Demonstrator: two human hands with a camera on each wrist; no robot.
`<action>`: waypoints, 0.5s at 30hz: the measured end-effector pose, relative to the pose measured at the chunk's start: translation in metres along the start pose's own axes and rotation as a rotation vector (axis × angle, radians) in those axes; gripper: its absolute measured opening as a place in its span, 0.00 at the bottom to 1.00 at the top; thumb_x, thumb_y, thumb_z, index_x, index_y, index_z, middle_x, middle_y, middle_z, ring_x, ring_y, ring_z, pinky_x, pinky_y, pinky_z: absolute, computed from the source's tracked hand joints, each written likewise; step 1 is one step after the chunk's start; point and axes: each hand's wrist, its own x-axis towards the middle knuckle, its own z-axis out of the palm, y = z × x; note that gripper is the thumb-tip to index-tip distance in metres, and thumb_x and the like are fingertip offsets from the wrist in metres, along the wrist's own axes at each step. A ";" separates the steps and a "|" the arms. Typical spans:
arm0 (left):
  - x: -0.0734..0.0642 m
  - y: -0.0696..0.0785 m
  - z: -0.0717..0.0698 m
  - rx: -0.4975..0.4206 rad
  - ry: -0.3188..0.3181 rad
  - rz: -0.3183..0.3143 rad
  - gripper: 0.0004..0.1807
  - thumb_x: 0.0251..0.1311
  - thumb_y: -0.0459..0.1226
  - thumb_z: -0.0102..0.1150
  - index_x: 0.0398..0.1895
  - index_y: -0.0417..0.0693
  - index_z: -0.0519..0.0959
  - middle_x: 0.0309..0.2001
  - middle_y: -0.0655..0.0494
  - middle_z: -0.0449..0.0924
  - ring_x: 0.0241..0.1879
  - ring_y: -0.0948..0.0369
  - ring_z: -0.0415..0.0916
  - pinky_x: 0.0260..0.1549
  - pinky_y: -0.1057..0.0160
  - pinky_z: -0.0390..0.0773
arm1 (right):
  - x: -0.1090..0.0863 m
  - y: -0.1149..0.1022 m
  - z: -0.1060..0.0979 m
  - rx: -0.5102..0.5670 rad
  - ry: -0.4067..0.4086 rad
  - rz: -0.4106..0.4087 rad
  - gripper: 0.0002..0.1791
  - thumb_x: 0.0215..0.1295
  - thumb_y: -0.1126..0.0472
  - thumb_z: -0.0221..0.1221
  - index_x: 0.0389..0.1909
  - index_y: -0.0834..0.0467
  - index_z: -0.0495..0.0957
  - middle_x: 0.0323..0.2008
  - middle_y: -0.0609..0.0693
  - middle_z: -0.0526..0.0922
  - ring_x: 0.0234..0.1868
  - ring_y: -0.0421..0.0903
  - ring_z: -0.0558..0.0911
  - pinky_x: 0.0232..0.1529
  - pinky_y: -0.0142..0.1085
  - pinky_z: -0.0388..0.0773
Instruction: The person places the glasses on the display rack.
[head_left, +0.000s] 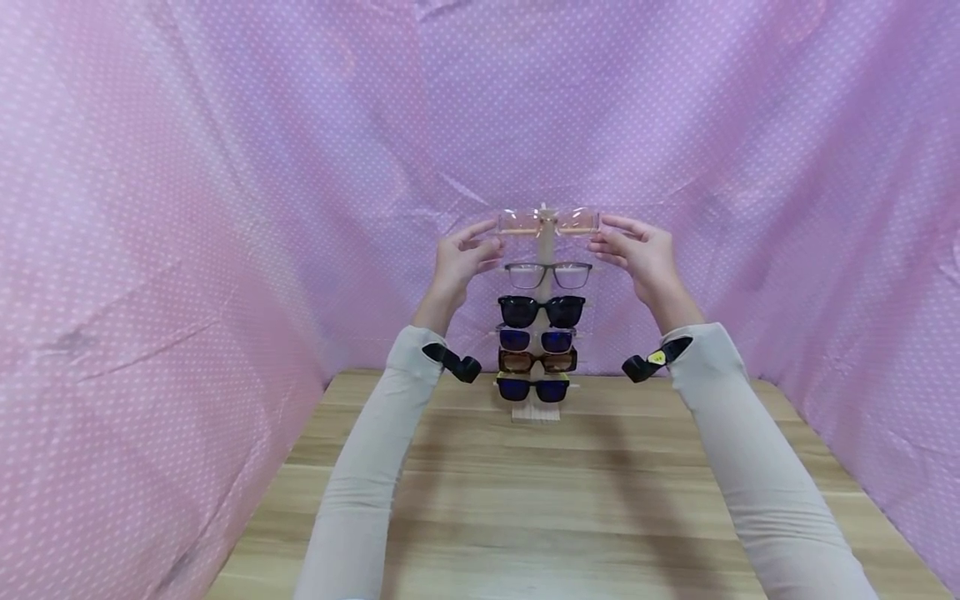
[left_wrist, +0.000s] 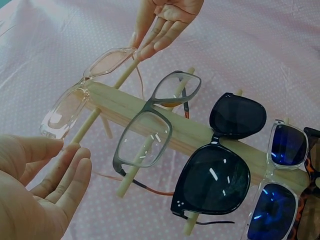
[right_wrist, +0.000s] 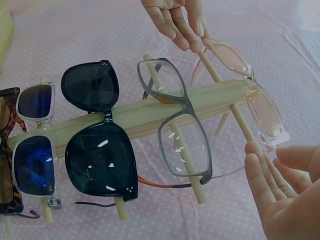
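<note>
At the top of a wooden display rack point(head_left: 547, 242) sits a pair of glasses with clear pinkish frames point(left_wrist: 65, 111), its bridge against the post. My left hand point(head_left: 465, 262) pinches one outer end of this frame, by the temple. On the opposite end, my right hand point(head_left: 645, 260) does likewise with thumb and fingertips. Fingers of the right hand point(right_wrist: 290, 187) also lie against the end of the top peg in the right wrist view. The temples are mostly hidden behind the fingers. Grey-framed glasses point(right_wrist: 184, 107) hang on the pegs just below.
Lower on the rack are black sunglasses point(head_left: 542, 312), clear-framed blue-lens sunglasses point(left_wrist: 280, 175), tortoiseshell sunglasses point(head_left: 537, 361) and dark-framed blue-lens sunglasses point(head_left: 532, 390). Wooden pegs stick out sideways. The rack stands at the back of a wooden table point(head_left: 525, 500), before a pink dotted cloth point(head_left: 360, 125).
</note>
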 end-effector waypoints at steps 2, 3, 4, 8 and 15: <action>-0.001 -0.002 -0.001 -0.008 -0.004 0.010 0.21 0.66 0.27 0.63 0.62 0.41 0.80 0.42 0.43 0.89 0.36 0.59 0.87 0.60 0.45 0.80 | 0.000 0.000 -0.001 -0.002 0.006 0.005 0.21 0.70 0.71 0.60 0.63 0.69 0.74 0.29 0.50 0.91 0.31 0.43 0.90 0.42 0.32 0.87; -0.001 -0.003 -0.001 -0.014 -0.005 0.016 0.21 0.66 0.27 0.63 0.62 0.41 0.80 0.43 0.42 0.89 0.36 0.59 0.87 0.59 0.45 0.80 | -0.001 0.000 -0.002 -0.005 0.007 0.005 0.22 0.71 0.71 0.60 0.64 0.69 0.74 0.29 0.49 0.91 0.31 0.43 0.90 0.43 0.32 0.87; -0.002 -0.004 -0.002 -0.016 -0.005 0.022 0.21 0.66 0.27 0.63 0.62 0.41 0.80 0.43 0.42 0.89 0.36 0.60 0.87 0.59 0.45 0.80 | -0.001 0.000 -0.002 -0.007 0.006 0.004 0.22 0.71 0.71 0.60 0.64 0.70 0.73 0.29 0.49 0.91 0.31 0.43 0.90 0.43 0.32 0.87; -0.005 -0.006 -0.005 -0.022 0.001 0.032 0.21 0.66 0.28 0.63 0.62 0.40 0.80 0.41 0.45 0.89 0.35 0.62 0.86 0.57 0.47 0.81 | -0.004 0.001 -0.006 -0.014 -0.003 0.002 0.26 0.71 0.70 0.59 0.67 0.72 0.69 0.29 0.49 0.91 0.32 0.42 0.90 0.43 0.32 0.87; -0.013 -0.010 -0.009 -0.004 -0.014 0.023 0.20 0.68 0.30 0.62 0.63 0.41 0.79 0.38 0.53 0.88 0.37 0.64 0.86 0.53 0.56 0.86 | -0.012 0.005 -0.014 -0.055 -0.025 0.031 0.28 0.73 0.68 0.59 0.70 0.73 0.65 0.30 0.47 0.91 0.33 0.41 0.90 0.45 0.32 0.87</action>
